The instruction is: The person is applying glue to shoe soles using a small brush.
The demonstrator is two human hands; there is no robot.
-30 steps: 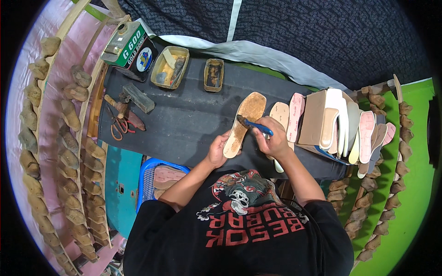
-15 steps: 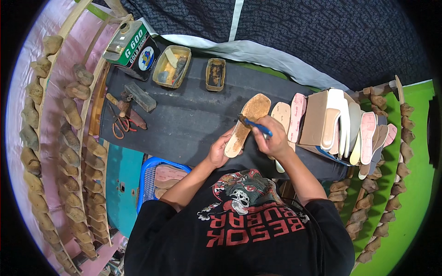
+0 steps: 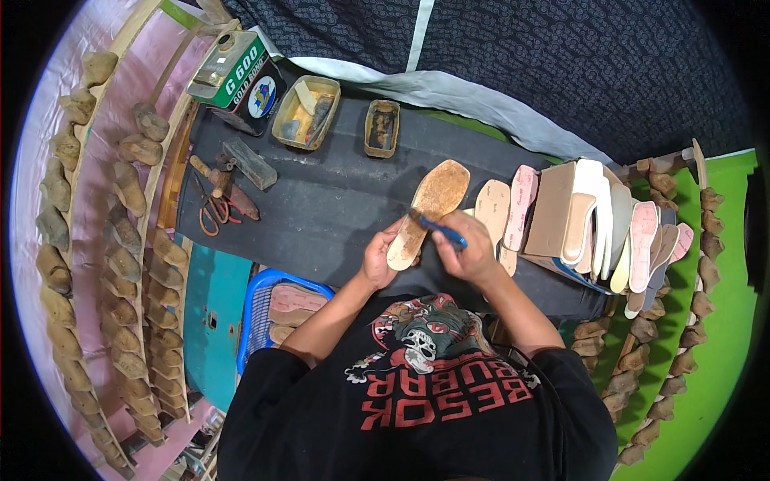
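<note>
My left hand [image 3: 380,258] grips a pale shoe insole [image 3: 443,188] near its narrow heel end, holding it tilted above the dark tabletop. Brown, wet-looking smears cover much of the insole's upper face; the heel tip stays pale. My right hand [image 3: 472,255] is closed round a brush with a blue handle [image 3: 451,235]. Its dark bristles touch the insole around the middle. Just right of that hand, more pale insoles [image 3: 492,210] and a pink one [image 3: 521,200] lie on the table.
At the back left stand a glue tin [image 3: 234,80], a tray of scraps [image 3: 306,116] and a smaller tray [image 3: 381,132]. A hammer [image 3: 215,178], scissors [image 3: 210,218] and a dark block [image 3: 250,164] lie nearby. Insoles fill a cardboard box [image 3: 553,204]. A blue basket [image 3: 255,313] and shoe-last racks [image 3: 120,264] flank me.
The brush and my right hand have shifted slightly toward the heel end. The insole has moved a little to the left over the table, still in my left hand.
</note>
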